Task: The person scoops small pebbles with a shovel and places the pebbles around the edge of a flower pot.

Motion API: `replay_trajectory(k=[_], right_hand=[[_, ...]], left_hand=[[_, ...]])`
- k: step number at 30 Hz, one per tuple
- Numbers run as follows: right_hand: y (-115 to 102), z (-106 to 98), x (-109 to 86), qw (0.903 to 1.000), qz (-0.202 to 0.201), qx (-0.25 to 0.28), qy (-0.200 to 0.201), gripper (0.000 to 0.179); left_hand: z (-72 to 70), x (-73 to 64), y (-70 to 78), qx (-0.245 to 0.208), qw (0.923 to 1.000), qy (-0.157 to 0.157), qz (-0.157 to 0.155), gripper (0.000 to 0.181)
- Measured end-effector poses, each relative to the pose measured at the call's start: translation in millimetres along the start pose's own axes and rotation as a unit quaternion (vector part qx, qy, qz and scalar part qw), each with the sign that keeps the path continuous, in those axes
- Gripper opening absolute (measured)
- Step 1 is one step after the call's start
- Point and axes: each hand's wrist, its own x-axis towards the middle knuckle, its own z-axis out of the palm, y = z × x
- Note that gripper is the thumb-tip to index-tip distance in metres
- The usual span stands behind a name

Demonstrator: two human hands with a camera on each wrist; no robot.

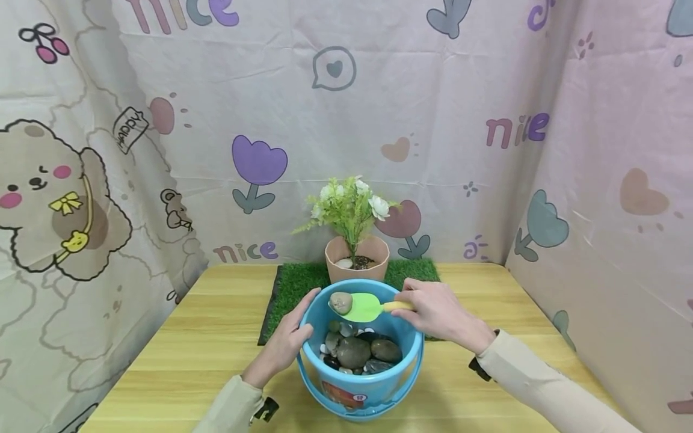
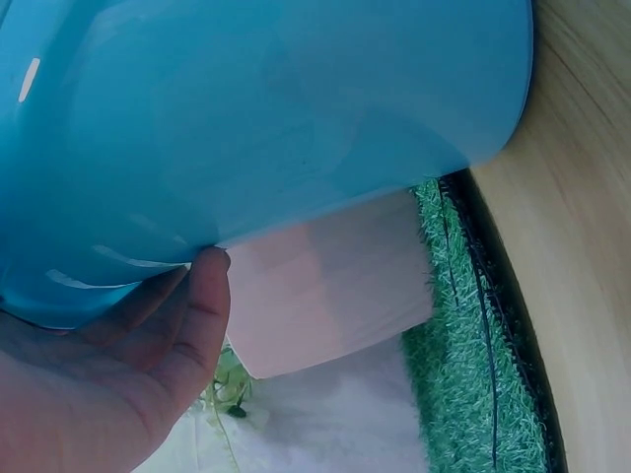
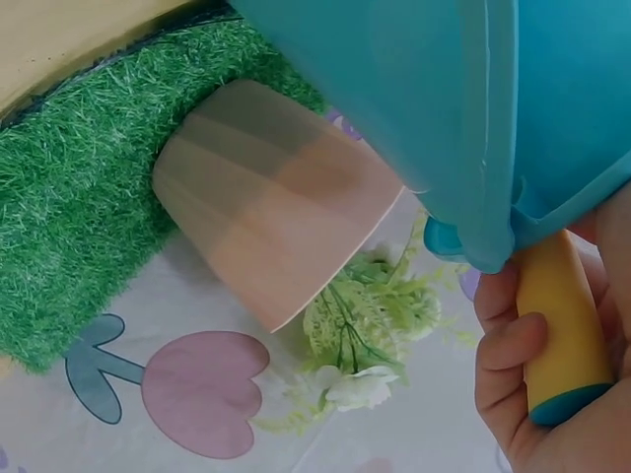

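Observation:
A blue bucket point(image 1: 379, 391) stands on the table, tipped slightly so its inside shows, with wet stones point(image 1: 354, 352) of several sizes at the bottom. My left hand point(image 1: 284, 340) grips its rim on the left, thumb at the rim and fingers along the outer wall point(image 2: 296, 118). Over the bucket's mouth, my right hand point(image 1: 435, 307) holds a small trowel point(image 1: 364, 307) by its yellow handle point(image 3: 562, 325), fingers wrapped round it. One grey-brown stone point(image 1: 341, 302) rests on the trowel's green blade. The blade is out of sight in the right wrist view.
Behind the bucket a pink flowerpot point(image 1: 357, 273) with white flowers point(image 1: 352, 210) stands on a mat of artificial grass point(image 1: 295, 288). The wooden table point(image 1: 216, 337) reaches back to a printed curtain point(image 1: 335, 120), which also hangs on both sides.

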Motion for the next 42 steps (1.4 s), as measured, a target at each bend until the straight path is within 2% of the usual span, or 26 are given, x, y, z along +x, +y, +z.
replay_trajectory(k=[9, 14, 17, 24, 30, 33, 37, 42], right_hand=[[2.2, 0.9, -4.6, 0.9997, 0.013, 0.008, 0.017, 0.017], [5.7, 0.5, -6.0, 0.9994, 0.012, 0.005, 0.033, 0.016], [9.1, -1.4, -7.0, 0.9993, 0.025, 0.004, 0.028, 0.016], [16.1, -4.9, -12.8, 0.9985, 0.053, 0.013, 0.0, 0.016], [18.5, -5.6, -13.6, 0.998, 0.06, 0.017, -0.001, 0.016], [18.9, -6.5, -13.4, 0.9981, 0.06, 0.015, 0.003, 0.018], [19.6, -8.0, -11.0, 0.9986, 0.052, 0.011, 0.002, 0.019], [21.3, -14.5, -5.1, 0.9993, 0.038, -0.002, 0.005, 0.018]], left_hand=[[0.4, -0.8, -0.9, 0.003, 1.0, 0.007, -0.005, 0.073], [-1.1, -0.3, -1.1, 0.017, 0.9999, 0.002, -0.001, 0.072], [-2.9, -0.2, -0.6, 0.025, 0.9997, -0.004, -0.002, 0.07], [-5.5, -3.8, 5.0, 0.047, 0.9982, -0.014, -0.034, 0.064], [-4.8, -0.9, 15.6, 0.062, 0.9965, -0.014, -0.055, 0.06], [-4.3, 0.9, 16.9, 0.074, 0.9966, -0.007, -0.035, 0.062], [-3.3, 3.3, 13.9, 0.085, 0.9963, 0.007, 0.012, 0.067], [-2.1, 3.4, 8.4, 0.078, 0.9956, 0.015, 0.049, 0.068]])
